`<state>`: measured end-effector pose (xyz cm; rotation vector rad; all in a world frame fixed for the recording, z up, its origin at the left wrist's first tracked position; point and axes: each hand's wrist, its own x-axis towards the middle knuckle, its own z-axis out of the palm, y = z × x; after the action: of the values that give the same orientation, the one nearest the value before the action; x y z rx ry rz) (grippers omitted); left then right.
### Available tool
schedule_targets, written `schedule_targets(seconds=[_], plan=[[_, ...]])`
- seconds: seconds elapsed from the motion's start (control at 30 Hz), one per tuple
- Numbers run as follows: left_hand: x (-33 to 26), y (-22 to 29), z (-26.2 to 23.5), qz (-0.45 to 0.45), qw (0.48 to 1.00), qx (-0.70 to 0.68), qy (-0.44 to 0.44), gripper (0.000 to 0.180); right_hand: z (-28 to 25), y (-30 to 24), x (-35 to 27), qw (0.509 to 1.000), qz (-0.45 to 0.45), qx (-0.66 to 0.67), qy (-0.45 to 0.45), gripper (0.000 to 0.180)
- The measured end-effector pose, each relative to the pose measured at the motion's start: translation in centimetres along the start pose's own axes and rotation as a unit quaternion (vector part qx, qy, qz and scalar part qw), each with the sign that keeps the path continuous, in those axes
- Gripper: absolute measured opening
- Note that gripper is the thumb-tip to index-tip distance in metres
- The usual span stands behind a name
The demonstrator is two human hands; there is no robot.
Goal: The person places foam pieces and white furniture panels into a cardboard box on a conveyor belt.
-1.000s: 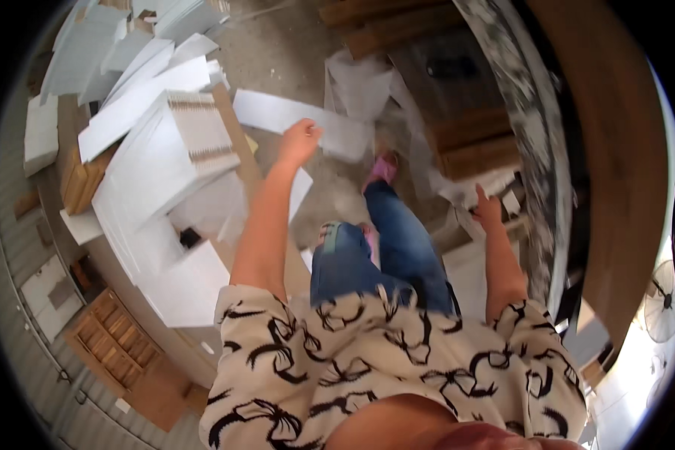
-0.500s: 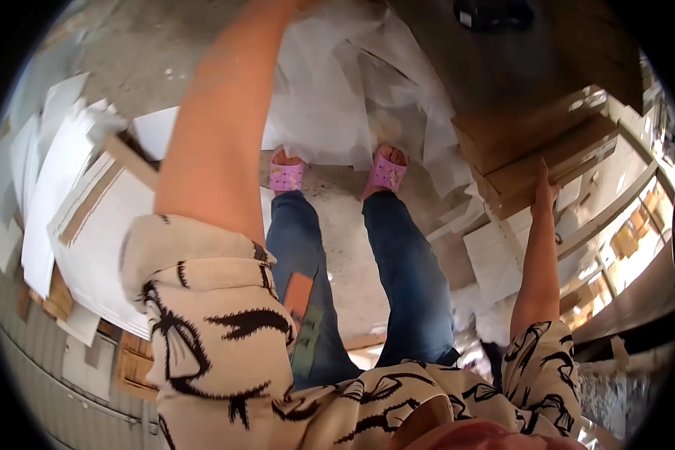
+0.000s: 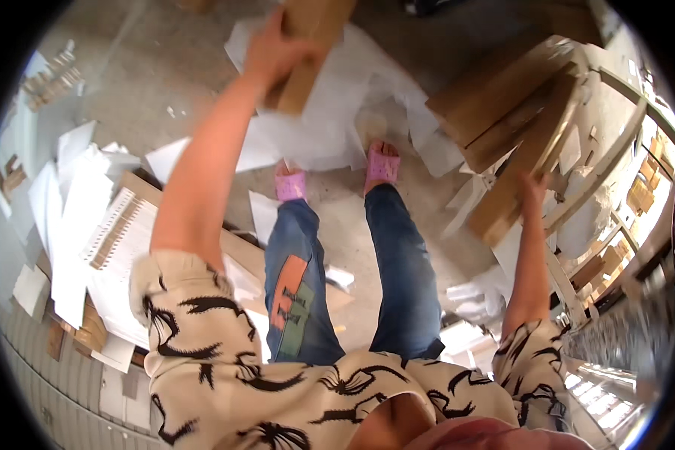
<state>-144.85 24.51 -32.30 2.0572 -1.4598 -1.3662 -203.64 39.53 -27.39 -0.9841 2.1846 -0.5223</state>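
My left hand is stretched far forward and closed around a flat brown piece, which looks like cardboard or board. The far end of that piece runs past the top of the view. Out to the right, my right hand grips the near side of a long brown board, tilted up beside a stack of brown cardboard pieces. Some of its fingers are hidden behind the board.
White sheets lie on the concrete floor ahead of my pink sandals. To the left stand piled white sheets and a white box with a brown strip. A pale curved rail passes along the right, beside shelving.
My left hand has come back into view with a brown piece in it. On the right, my hand has drawn a long board away from the brown stack, toward me.
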Motion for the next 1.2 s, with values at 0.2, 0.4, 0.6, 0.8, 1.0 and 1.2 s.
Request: schedule_targets(seconds=[0.2, 0.4, 0.6, 0.8, 1.0, 1.2], plan=[[-21.6, 6.6, -10.2, -0.203, 0.918, -0.307, -0.144, 0.057, -10.4, -3.9, -28.4, 0.967, 0.229, 0.082, -0.082, 0.075], [-44.2, 5.0, -17.8, -0.326, 0.877, -0.302, -0.182, 0.050, -17.4, 0.5, -51.1, 0.895, 0.360, 0.214, -0.152, 0.068], [-61.3, 9.3, -17.5, -0.298, 0.869, -0.394, -0.015, 0.036, -24.7, -6.3, -55.7, 0.919, 0.108, 0.217, -0.311, 0.073], [-66.1, 19.0, -17.1, -0.092, 0.890, -0.440, 0.076, 0.045, -37.1, -18.5, -49.8, 0.886, -0.124, 0.394, -0.210, 0.081], [-61.0, 30.7, -17.2, 0.138, 0.878, -0.448, 0.099, 0.052, -49.5, -31.0, -38.2, 0.883, -0.247, 0.400, -0.022, 0.068], [-50.1, 43.6, -16.6, 0.260, 0.835, -0.481, 0.063, 0.056, -55.8, -39.6, -20.3, 0.927, -0.144, 0.342, 0.056, 0.050]])
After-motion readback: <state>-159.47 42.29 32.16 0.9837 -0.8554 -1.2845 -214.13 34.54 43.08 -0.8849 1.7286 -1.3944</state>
